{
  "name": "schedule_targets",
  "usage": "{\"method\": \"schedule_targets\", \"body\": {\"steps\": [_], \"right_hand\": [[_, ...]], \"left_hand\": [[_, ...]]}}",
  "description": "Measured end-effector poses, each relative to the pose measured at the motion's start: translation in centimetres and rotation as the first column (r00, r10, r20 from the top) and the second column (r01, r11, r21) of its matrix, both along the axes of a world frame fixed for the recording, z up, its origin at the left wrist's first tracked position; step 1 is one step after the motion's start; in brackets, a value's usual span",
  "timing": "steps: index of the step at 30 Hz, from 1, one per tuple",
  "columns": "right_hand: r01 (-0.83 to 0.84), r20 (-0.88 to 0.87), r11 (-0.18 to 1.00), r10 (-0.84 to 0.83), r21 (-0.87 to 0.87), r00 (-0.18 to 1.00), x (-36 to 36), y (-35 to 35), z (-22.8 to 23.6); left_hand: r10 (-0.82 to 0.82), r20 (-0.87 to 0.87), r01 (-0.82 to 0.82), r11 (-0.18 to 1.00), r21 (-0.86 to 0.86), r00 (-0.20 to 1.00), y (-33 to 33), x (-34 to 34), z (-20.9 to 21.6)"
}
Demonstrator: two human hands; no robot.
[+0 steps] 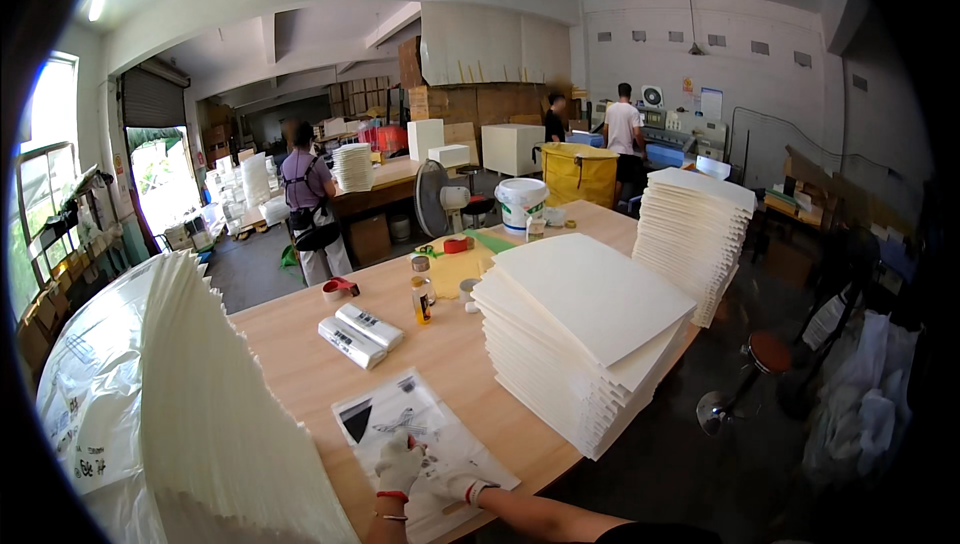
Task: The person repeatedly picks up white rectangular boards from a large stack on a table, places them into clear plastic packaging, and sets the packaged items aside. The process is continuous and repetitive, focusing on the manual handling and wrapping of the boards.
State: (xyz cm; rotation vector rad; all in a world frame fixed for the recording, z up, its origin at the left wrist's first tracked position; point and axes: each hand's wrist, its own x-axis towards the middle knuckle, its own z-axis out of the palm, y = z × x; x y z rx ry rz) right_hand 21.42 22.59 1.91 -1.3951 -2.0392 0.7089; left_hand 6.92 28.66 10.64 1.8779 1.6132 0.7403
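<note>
Fingers (399,444) of the left hand (400,466), in a white glove, are bent over the printed face of a translucent plastic bag (465,444); from where I stand, I cannot tell whether they grip anything. The right hand (458,487), likewise gloved, is just beside it over the bag's near part; whether it is open or closed cannot be determined.

The bag lies flat on the table (290,334), by its near edge. Its contents, if any, cannot be made out. Beyond it, two white packets (350,344) lie side by side. Near them a small bottle (421,301) stands upright, amber in its lower part; liquid or label, I cannot say. Farther back stands a white bucket (522,206), its contents not discernible. Past the table is a large yellow bin (578,179), its contents likewise unconfirmed.

At left, clear plastic film (90,394) covers the outer side of a tall stack of white sheets (215,384). Another stack (585,334), unwrapped, stands right of the bag.
</note>
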Motion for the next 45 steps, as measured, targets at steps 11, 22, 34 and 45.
{"method": "schedule_targets", "body": {"steps": [11, 22, 34, 45], "right_hand": [[-0.199, -0.166, 0.910, 0.273, 0.365, 0.947, 15.9, -13.1, 27.1], [0.223, 0.278, 0.776, -0.454, 0.589, 0.847, 28.8, -11.0, 37.5], [-0.423, 0.463, 0.839, 0.241, 0.343, 0.853, 16.0, -22.4, 41.6], [0.413, -0.868, 0.904, -0.289, -0.110, 0.403, 21.5, -23.6, 21.8]], "left_hand": [[-0.056, -0.134, 0.129, 0.759, 0.639, 0.989, -7.5, 0.9, 6.1], [-0.453, -0.086, 0.401, 0.666, 0.629, 0.887, -12.5, 5.1, 14.1], [0.195, 0.963, 0.921, 0.308, -0.239, 0.185, -15.5, 11.7, 19.4], [-0.342, 0.834, 0.703, 0.708, -0.073, 0.432, -18.1, 3.6, 15.6]]}}
